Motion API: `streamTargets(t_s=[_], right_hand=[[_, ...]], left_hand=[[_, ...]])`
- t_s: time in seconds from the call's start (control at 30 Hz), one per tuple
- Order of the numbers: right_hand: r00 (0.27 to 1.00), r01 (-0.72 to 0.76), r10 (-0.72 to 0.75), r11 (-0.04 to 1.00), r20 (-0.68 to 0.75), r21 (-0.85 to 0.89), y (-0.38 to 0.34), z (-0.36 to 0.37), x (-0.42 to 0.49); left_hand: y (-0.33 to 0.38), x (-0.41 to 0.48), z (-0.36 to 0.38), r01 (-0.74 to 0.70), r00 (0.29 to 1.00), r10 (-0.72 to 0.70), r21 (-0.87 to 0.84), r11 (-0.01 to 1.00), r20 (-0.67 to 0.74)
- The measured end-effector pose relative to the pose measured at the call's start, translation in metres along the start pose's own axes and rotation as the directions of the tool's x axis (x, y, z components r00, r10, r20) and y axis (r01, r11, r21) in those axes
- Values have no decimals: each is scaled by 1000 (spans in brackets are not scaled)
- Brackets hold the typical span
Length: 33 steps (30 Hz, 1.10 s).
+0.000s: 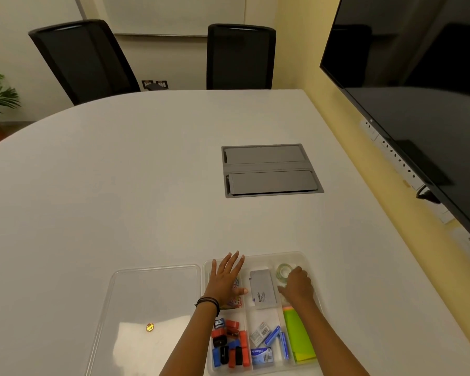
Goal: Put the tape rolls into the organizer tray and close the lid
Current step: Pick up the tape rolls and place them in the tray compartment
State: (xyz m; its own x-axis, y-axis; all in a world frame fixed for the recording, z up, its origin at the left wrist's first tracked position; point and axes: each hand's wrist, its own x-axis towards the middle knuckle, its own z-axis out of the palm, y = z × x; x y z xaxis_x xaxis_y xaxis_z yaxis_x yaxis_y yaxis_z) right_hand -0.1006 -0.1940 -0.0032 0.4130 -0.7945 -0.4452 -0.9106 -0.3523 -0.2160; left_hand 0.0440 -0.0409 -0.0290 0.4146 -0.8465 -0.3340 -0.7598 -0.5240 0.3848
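While lid (152, 299) lies aside, right hand (296, 287) on tape roll (284, 271).

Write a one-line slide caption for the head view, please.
Right hand places a tape roll in the tray; left hand rests flat on it, lid beside.

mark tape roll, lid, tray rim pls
tape roll (283, 271), head view, on its clear front ring.
lid (152, 297), head view, on its flat clear panel.
organizer tray (272, 253), head view, on its far rim.
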Motion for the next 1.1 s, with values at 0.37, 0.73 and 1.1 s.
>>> streamTargets(t_s=[0.37,0.73,1.1], right_hand=[[919,391,-385,915,80,-95,3,0,23],[924,382,-383,921,1,-77,4,8,24],[925,375,-375,927,-69,0,9,-4,16]], left_hand=[[2,-3,-4,-4,1000,4,-2,1000,4],[2,-4,-4,-5,1000,5,-20,1000,-3],[5,-5,-7,6,1000,-6,-14,1000,3]])
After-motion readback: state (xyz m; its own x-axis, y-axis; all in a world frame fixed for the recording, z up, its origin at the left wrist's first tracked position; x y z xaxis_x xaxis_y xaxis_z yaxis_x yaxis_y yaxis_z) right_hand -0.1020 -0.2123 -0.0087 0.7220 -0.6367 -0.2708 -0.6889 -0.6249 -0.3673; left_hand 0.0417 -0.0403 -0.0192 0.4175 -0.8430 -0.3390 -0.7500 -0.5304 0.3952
